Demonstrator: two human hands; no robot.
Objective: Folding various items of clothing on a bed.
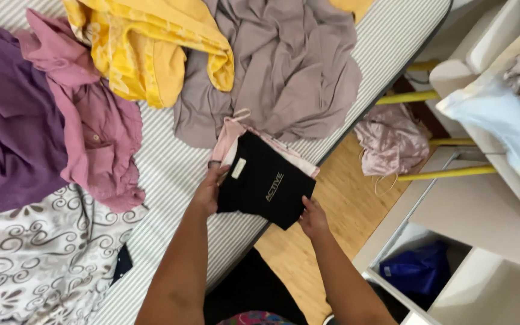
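Folded black garment (pixel 264 182) held over bed edge (pixel 356 114), pink piece (pixel 231 137) stacked beneath. Left hand (pixel 207 191) clamped on left side, thumb on top; right hand (pixel 313 218) pinching lower right corner. Folding apparently complete on this one. Unfolded yet: patterned white cloth (pixel 37 259), purple garment (pixel 7 132), pink shirt (pixel 91 126), yellow garment (pixel 145 48), mauve sheet (pixel 296 72). Beyond, satin heap (pixel 392 141) on floor.

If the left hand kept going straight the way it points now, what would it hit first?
The left hand points up the bed, gripping the black garment. Past that, it would likely meet the pink garment first, then the grey cloth; depth is unclear.
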